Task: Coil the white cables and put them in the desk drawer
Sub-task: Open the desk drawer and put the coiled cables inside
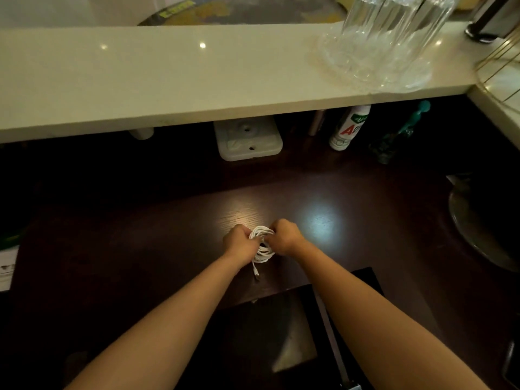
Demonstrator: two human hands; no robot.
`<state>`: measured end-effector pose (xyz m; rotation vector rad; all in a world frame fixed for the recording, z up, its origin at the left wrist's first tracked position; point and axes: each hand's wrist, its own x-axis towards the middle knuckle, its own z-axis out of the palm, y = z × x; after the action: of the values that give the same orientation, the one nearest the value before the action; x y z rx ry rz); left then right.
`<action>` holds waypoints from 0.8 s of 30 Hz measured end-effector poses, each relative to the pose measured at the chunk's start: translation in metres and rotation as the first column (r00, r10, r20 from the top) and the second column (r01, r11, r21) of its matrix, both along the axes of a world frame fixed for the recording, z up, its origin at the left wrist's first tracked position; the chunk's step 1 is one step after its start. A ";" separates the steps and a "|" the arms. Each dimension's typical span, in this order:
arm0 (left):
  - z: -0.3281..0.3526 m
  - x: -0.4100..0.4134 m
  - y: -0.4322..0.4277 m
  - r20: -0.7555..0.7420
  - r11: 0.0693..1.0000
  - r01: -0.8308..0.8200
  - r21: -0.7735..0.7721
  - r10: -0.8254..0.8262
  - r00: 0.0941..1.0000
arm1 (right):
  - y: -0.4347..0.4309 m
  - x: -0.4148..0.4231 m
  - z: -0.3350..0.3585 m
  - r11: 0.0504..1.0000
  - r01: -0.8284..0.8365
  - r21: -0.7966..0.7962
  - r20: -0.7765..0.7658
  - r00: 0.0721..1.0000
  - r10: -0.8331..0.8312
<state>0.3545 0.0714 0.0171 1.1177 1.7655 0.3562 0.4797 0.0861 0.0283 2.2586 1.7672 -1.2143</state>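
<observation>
A white cable (263, 250), wound into a small coil, is held between both hands just above the dark wooden desk (140, 249). My left hand (238, 243) grips the coil's left side with curled fingers. My right hand (284, 237) grips its right side. One cable end with a plug (256, 274) hangs down from the coil toward the desk edge. Below my forearms the desk drawer (267, 342) stands pulled out, dark inside.
A pale stone shelf (168, 74) runs across above the desk, bearing clear glass vessels (385, 43). Under it stand a white box (247, 139), a white bottle (350, 128) and a teal-capped bottle (399, 136). A dark round dish (478, 229) sits at the right.
</observation>
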 end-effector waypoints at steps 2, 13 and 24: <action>-0.009 0.007 -0.008 -0.065 1.000 0.006 0.030 -0.004 0.998 | -0.005 0.000 -0.011 0.999 -0.053 0.011 0.042 0.998 0.053; -0.023 0.026 -0.030 -0.349 0.999 0.038 0.021 -0.028 0.937 | -0.006 -0.004 -0.023 0.899 -0.438 -0.004 0.173 0.885 0.432; -0.012 0.009 -0.052 -0.230 0.957 0.261 -0.129 -0.285 0.931 | -0.049 0.002 -0.018 0.970 -0.237 -0.061 -0.122 0.966 0.228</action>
<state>0.3633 0.0198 0.0054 1.3638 1.7856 -0.0398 0.4812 0.0371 0.0099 1.9115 1.9238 -1.3586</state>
